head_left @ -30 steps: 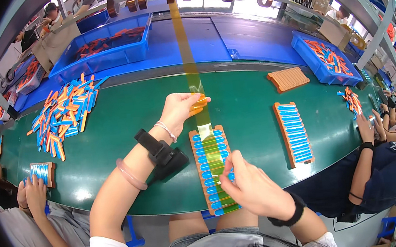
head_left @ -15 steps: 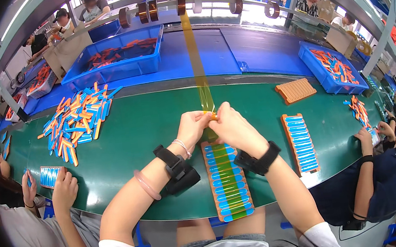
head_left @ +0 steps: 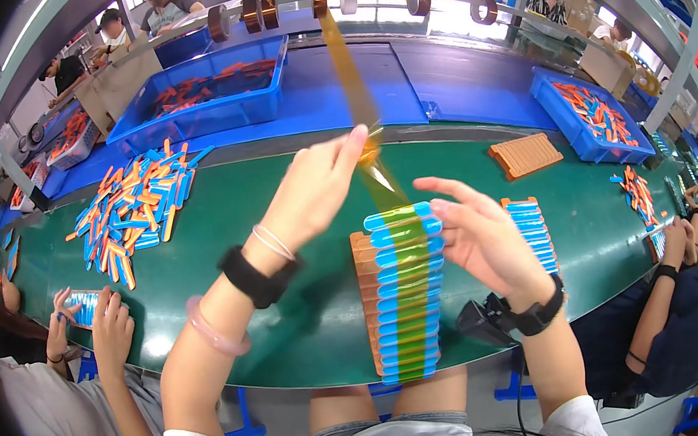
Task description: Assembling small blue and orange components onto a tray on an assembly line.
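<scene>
My left hand (head_left: 323,178) is closed, its thumb and fingertips pinching the amber transparent tape (head_left: 344,63) that runs down from a roll on the overhead bar. Below the pinch, a loose tape end slants down to a row of blue flat sticks (head_left: 407,276) joined by a tape strip along their middle. The row lies askew over an orange-brown grooved tray (head_left: 367,285), baring grooves on its left side. My right hand (head_left: 489,241) is open, fingers apart, at the upper right end of the row; its fingertips are at or touching the stick ends.
A heap of blue and orange sticks (head_left: 137,208) lies at left. Blue bins (head_left: 208,118) (head_left: 587,118) stand behind. At right are an upturned-looking grooved tray (head_left: 525,156) and a filled tray (head_left: 531,227). Co-workers sit on both sides; tape rolls (head_left: 261,13) hang overhead.
My hands have separated: the left went up and left with the tape, the right came down to the row's end. The stick row has shifted rightward on its tray.
</scene>
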A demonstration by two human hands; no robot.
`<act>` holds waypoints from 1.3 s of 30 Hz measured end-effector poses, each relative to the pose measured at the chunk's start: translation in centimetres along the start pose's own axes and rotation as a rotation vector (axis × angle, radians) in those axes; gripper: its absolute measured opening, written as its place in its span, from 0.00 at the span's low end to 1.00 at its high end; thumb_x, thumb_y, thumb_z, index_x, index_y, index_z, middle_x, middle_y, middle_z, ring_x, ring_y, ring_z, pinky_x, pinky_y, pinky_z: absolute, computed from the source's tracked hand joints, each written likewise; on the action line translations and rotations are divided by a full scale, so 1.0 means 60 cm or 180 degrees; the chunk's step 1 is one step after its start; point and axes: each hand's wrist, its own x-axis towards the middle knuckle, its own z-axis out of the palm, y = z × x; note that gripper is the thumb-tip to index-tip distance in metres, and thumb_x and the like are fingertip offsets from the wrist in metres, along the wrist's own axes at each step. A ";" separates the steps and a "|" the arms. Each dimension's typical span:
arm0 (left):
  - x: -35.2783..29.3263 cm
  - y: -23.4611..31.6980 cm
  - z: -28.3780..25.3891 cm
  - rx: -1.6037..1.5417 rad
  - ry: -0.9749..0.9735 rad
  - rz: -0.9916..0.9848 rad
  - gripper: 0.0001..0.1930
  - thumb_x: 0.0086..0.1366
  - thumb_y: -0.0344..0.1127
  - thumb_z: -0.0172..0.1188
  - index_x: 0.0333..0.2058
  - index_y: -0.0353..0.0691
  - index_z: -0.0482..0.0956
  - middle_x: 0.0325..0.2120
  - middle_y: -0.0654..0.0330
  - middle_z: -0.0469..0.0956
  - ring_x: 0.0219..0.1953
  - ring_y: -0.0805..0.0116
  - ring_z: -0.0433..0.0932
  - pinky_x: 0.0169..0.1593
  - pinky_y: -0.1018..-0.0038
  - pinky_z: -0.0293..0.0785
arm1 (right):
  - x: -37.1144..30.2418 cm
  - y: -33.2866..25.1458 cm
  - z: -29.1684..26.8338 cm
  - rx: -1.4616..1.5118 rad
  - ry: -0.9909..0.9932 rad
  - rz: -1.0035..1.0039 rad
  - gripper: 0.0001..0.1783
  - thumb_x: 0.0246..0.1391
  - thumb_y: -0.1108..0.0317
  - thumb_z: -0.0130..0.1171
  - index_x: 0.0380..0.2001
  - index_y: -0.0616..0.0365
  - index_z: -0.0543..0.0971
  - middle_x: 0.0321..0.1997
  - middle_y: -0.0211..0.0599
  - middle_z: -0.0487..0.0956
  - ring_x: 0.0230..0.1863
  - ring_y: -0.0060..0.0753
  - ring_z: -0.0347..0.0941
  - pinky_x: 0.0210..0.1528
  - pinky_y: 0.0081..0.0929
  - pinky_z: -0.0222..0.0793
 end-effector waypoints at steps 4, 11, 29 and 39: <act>-0.052 -0.005 0.043 0.2652 0.0338 0.0604 0.18 0.59 0.42 0.45 0.47 0.44 0.66 0.42 0.53 0.69 0.39 0.58 0.70 0.37 0.64 0.65 | -0.033 -0.030 -0.001 0.0145 0.0122 -0.0163 0.24 0.53 0.72 0.47 0.53 0.64 0.56 0.37 0.37 0.73 0.36 0.25 0.71 0.39 0.22 0.66; -0.130 -0.051 0.116 0.2009 -0.1231 0.1647 0.32 0.53 0.52 0.52 0.54 0.43 0.58 0.55 0.52 0.55 0.59 0.58 0.52 0.58 0.59 0.49 | -0.067 0.000 -0.019 -0.2901 0.0614 -0.0556 0.42 0.45 0.65 0.57 0.58 0.62 0.45 0.62 0.52 0.45 0.65 0.41 0.40 0.59 0.41 0.47; 0.018 -0.179 0.018 0.2434 -0.0051 -0.0691 0.29 0.56 0.56 0.43 0.40 0.34 0.71 0.54 0.39 0.53 0.57 0.44 0.50 0.55 0.58 0.55 | -0.283 0.017 -0.201 -0.4056 0.2052 -0.0222 0.49 0.33 0.67 0.66 0.57 0.60 0.50 0.56 0.46 0.59 0.50 0.36 0.60 0.44 0.27 0.60; -0.054 -0.033 0.090 -0.3573 -0.1008 -0.1317 0.12 0.60 0.36 0.51 0.36 0.33 0.70 0.35 0.59 0.73 0.36 0.75 0.72 0.41 0.76 0.69 | -0.260 0.078 -0.215 -0.3654 0.1924 -0.0852 0.49 0.30 0.78 0.65 0.57 0.64 0.49 0.45 0.40 0.73 0.36 0.28 0.69 0.37 0.21 0.64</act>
